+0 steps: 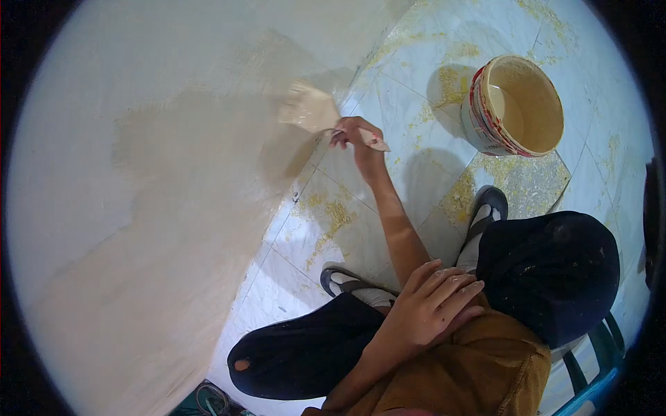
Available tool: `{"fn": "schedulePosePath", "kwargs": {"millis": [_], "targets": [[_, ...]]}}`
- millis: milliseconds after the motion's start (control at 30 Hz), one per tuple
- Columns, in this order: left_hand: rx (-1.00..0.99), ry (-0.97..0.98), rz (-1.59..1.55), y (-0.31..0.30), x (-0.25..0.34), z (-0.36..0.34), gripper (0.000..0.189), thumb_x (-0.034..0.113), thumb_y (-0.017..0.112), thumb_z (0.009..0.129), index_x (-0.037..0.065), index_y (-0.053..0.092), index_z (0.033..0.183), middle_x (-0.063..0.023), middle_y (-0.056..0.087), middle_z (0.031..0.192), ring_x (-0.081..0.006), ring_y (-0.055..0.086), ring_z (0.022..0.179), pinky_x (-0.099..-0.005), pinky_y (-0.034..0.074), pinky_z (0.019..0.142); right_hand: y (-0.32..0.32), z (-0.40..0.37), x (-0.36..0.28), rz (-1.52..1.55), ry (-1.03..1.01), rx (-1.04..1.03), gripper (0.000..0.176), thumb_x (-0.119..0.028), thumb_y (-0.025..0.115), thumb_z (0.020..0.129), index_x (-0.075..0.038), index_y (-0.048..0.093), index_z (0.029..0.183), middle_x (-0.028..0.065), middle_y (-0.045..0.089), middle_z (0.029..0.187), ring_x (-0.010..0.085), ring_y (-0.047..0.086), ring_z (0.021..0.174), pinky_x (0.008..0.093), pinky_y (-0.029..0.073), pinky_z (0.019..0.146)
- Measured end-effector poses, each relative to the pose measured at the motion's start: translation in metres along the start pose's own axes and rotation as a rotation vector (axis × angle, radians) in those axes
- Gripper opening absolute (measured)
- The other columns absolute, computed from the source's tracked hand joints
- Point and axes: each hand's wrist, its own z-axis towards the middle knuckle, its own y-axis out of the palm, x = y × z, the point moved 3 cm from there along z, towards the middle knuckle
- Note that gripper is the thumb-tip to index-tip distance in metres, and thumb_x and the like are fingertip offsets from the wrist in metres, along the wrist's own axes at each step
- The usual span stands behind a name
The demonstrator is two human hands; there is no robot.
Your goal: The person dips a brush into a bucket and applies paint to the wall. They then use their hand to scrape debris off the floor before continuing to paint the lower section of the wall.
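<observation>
A wide brush [310, 109] with pale, cream-coloured bristles lies against the wall [187, 152], low down near the floor line. Its handle is in my right hand [359, 133], whose fingers are closed round it. Darker, wet-looking patches spread over the wall to the left of the brush. My left hand [436, 303] rests on my right upper arm near the elbow, fingers stretched out and slightly apart, with pale specks on them. It holds nothing.
A bucket [479, 114] with cream liquid inside stands on the tiled floor [409, 41] at the upper right. Yellowish splatters and a speckled sheet [531, 182] lie on the floor. A green chair [609, 347] is at the lower right. My feet are apart.
</observation>
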Motion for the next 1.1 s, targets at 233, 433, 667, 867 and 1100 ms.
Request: {"fn": "schedulePosePath", "kwargs": {"millis": [233, 433, 667, 867, 1100], "targets": [[0.017, 0.028, 0.014, 0.004, 0.0, -0.004, 0.042, 0.027, 0.074, 0.086, 0.008, 0.064, 0.122, -0.0065, 0.064, 0.118, -0.0209, 0.06, 0.115, -0.044, 0.044, 0.106, -0.041, 0.003, -0.014, -0.36, 0.083, 0.212, 0.028, -0.022, 0.059, 0.102, 0.002, 0.067, 0.09, 0.0052, 0.066, 0.077, 0.0111, 0.064, 0.066, 0.0237, 0.046, 0.058], [0.016, 0.007, 0.015, 0.001, 0.003, -0.002, 0.042, 0.027, 0.075, 0.085, 0.009, 0.065, 0.123, -0.0057, 0.065, 0.117, -0.0208, 0.061, 0.114, -0.0434, 0.044, 0.105, -0.019, 0.015, -0.019, -0.555, -0.035, 0.164, 0.027, -0.019, 0.065, 0.098, 0.002, 0.067, 0.08, 0.0025, 0.062, 0.067, 0.0063, 0.057, 0.06, 0.0231, 0.044, 0.054], [-0.004, 0.023, 0.004, 0.003, 0.001, -0.003, 0.044, 0.027, 0.074, 0.087, 0.008, 0.063, 0.125, -0.0063, 0.064, 0.119, -0.0215, 0.06, 0.114, -0.0446, 0.043, 0.105, 0.061, 0.015, -0.085, -0.393, -0.164, 0.058, 0.026, -0.016, 0.065, 0.097, 0.002, 0.066, 0.078, 0.0023, 0.061, 0.063, 0.0058, 0.054, 0.059, 0.0234, 0.043, 0.055], [-0.005, 0.001, 0.019, 0.002, 0.0, -0.001, 0.043, 0.027, 0.073, 0.088, 0.008, 0.062, 0.126, -0.0062, 0.064, 0.118, -0.022, 0.06, 0.113, -0.0438, 0.043, 0.105, 0.085, 0.021, -0.128, -0.127, -0.253, -0.201, 0.025, -0.024, 0.064, 0.097, -0.003, 0.068, 0.085, 0.0101, 0.068, 0.077, 0.0203, 0.056, 0.059, 0.0349, 0.048, 0.06], [-0.008, -0.006, 0.056, 0.004, -0.003, 0.0, 0.043, 0.028, 0.072, 0.089, 0.009, 0.063, 0.125, -0.0061, 0.064, 0.118, -0.022, 0.06, 0.114, -0.044, 0.043, 0.105, 0.069, 0.024, -0.064, 0.038, -0.229, 0.016, 0.033, -0.018, 0.05, 0.104, 0.002, 0.057, 0.078, 0.0114, 0.064, 0.072, 0.0159, 0.063, 0.063, 0.0285, 0.047, 0.056]]}}
